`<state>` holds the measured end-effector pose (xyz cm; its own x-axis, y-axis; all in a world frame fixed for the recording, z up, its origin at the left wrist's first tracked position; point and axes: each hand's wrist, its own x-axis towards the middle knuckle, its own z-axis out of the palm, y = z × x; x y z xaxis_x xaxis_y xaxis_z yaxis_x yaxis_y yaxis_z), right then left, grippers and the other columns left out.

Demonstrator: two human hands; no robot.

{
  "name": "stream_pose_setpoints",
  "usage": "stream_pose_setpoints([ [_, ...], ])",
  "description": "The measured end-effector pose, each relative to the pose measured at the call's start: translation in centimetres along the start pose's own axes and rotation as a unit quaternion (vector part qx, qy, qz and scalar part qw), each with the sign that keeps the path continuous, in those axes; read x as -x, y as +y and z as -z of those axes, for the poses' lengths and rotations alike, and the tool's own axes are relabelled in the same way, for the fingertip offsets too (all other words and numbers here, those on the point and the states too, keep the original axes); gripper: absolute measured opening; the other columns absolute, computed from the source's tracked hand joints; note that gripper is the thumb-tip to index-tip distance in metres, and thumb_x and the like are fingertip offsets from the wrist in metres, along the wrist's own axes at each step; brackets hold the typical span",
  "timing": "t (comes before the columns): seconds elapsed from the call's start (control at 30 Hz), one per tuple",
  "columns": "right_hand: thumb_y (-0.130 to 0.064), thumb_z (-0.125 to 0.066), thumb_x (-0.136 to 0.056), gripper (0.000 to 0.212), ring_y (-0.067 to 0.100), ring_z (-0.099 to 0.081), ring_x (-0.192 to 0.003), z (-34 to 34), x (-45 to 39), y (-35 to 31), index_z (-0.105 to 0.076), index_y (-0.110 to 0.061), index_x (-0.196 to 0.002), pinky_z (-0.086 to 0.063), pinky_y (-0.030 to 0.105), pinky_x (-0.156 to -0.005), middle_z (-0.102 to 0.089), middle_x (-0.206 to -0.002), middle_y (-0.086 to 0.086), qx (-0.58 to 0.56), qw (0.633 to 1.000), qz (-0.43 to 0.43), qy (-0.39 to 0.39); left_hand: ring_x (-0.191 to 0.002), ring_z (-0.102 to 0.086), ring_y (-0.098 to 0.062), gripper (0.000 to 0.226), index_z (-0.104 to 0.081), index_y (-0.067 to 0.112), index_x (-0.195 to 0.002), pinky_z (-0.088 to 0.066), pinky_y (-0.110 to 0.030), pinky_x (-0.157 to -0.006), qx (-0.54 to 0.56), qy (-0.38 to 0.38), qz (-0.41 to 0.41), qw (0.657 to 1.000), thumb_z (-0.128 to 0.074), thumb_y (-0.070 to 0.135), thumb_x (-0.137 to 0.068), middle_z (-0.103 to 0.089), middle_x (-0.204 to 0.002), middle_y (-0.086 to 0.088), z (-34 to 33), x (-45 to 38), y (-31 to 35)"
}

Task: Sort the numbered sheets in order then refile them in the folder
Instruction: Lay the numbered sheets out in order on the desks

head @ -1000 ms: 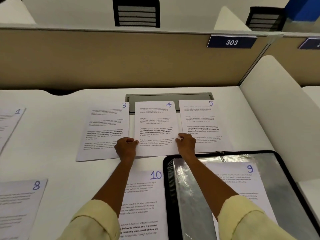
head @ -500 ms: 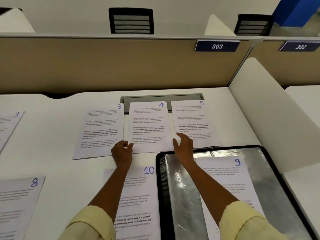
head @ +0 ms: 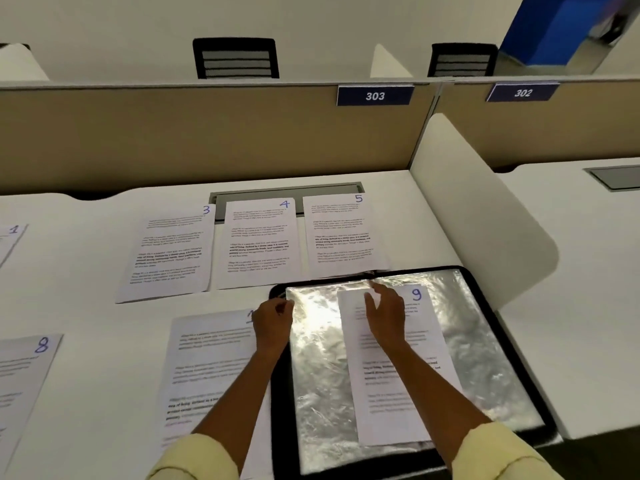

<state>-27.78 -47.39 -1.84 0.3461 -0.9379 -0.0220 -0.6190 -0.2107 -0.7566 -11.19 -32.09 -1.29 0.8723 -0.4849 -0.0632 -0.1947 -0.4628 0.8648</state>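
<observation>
Sheets lie on the white table (head: 79, 393) with their long sides running away from the person. From the left they read 1 (head: 8, 242), 8 (head: 20, 382), 3 (head: 169, 254), 4 (head: 259, 244) and 5 (head: 341, 233). The left hand (head: 273, 320) has curled fingers at the folder's (head: 485, 341) top left corner; I cannot tell if it grips. The right hand (head: 386, 311) is open, over sheet 9 (head: 415, 393) on the folder. Signs read 303 (head: 375, 95) and 302 (head: 522, 92).

sheets (head: 258, 244): 1, 3, 4, 5, 8, 9 | signs (head: 375, 95): 303, 302
</observation>
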Motion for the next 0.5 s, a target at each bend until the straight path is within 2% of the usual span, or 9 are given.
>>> stream_pose_setpoints([
  [0.07, -0.023, -0.057, -0.099, 0.038, 0.030, -0.047, -0.129, 1.7, 0.8, 1.6, -0.057, -0.011, -0.135, -0.036, 0.040, -0.109, -0.059, -0.133, 0.011, 0.005, 1.000, -0.016, 0.002, -0.055, -0.054, -0.009, 0.028, -0.063, 0.010, -0.061, -0.040, -0.025, -0.060, 0.005, -0.011, -0.005, 1.000, -0.068, 0.015, -0.089, -0.059, -0.057, -0.001, -1.2, 2.0, 0.2],
  [0.13, -0.023, -0.057, -0.099, 0.037, 0.029, -0.044, -0.130, 3.5, 1.6, 3.3, -0.056, -0.011, -0.135, -0.034, 0.038, -0.108, -0.057, -0.135, 0.011, 0.007, 1.000, -0.026, 0.004, -0.059, -0.056, -0.003, 0.022, -0.068, 0.008, -0.067, -0.038, -0.011, -0.058, 0.008, -0.023, -0.009, 1.000, -0.069, 0.014, -0.088, -0.062, -0.061, 0.003, -2.1, 4.1, 0.9],
  [0.17, -0.023, -0.058, -0.099, 0.037, 0.030, -0.045, -0.129, 4.2, 2.0, 4.1, -0.057, -0.011, -0.134, -0.034, 0.038, -0.108, -0.058, -0.134, 0.011, 0.011, 1.000, -0.025, 0.008, -0.059, -0.057, -0.003, 0.021, -0.069, 0.008, -0.068, -0.038, -0.009, -0.058, 0.006, -0.028, -0.018, 0.999, -0.069, 0.013, -0.088, -0.063, -0.061, 0.003, -2.5, 5.0, 1.1],
  [0.2, -0.022, -0.059, -0.098, 0.036, 0.030, -0.046, -0.127, 4.8, 2.2, 4.8, -0.058, -0.011, -0.133, -0.035, 0.039, -0.107, -0.059, -0.132, 0.012, 0.017, 1.000, -0.022, 0.013, -0.059, -0.058, -0.007, 0.022, -0.068, 0.009, -0.066, -0.039, -0.010, -0.059, 0.002, -0.032, -0.019, 0.999, -0.070, 0.013, -0.087, -0.063, -0.061, 0.003, -3.1, 5.7, 1.0],
  [0.3, -0.021, -0.063, -0.095, 0.037, 0.033, -0.050, -0.122, 7.1, 3.1, 6.9, -0.059, -0.011, -0.131, -0.042, 0.044, -0.102, -0.059, -0.130, 0.014, 0.040, 0.998, -0.036, 0.021, -0.063, -0.064, -0.017, 0.022, -0.064, 0.016, -0.065, -0.049, -0.032, -0.064, 0.009, -0.040, 0.004, 0.999, -0.070, 0.014, -0.087, -0.066, -0.064, 0.003, -4.6, 8.1, 1.0],
  [0.33, -0.021, -0.064, -0.095, 0.038, 0.034, -0.051, -0.121, 7.7, 3.5, 7.5, -0.059, -0.011, -0.131, -0.043, 0.044, -0.101, -0.058, -0.130, 0.015, 0.043, 0.998, -0.045, 0.020, -0.065, -0.066, -0.018, 0.020, -0.065, 0.016, -0.067, -0.051, -0.034, -0.066, 0.009, -0.038, 0.010, 0.999, -0.070, 0.016, -0.086, -0.067, -0.065, 0.004, -5.0, 8.8, 1.0],
  [0.4, -0.021, -0.064, -0.094, 0.041, 0.033, -0.050, -0.122, 8.9, 4.4, 8.7, -0.057, -0.011, -0.133, -0.042, 0.043, -0.101, -0.056, -0.131, 0.015, 0.046, 0.997, -0.058, 0.011, -0.069, -0.067, -0.018, 0.015, -0.068, 0.013, -0.071, -0.049, -0.031, -0.069, 0.001, -0.034, 0.023, 0.999, -0.070, 0.016, -0.086, -0.068, -0.068, 0.004, -5.8, 10.4, 1.2],
  [0.5, -0.025, -0.064, -0.094, 0.045, 0.033, -0.050, -0.121, 10.3, 5.6, 10.4, -0.053, -0.010, -0.135, -0.041, 0.042, -0.100, -0.055, -0.131, 0.016, 0.049, 0.996, -0.073, -0.013, -0.071, -0.065, -0.019, 0.015, -0.069, 0.007, -0.073, -0.040, -0.021, -0.064, -0.004, -0.021, 0.041, 0.999, -0.068, 0.013, -0.086, -0.068, -0.069, 0.001, -6.4, 12.7, 1.8],
])
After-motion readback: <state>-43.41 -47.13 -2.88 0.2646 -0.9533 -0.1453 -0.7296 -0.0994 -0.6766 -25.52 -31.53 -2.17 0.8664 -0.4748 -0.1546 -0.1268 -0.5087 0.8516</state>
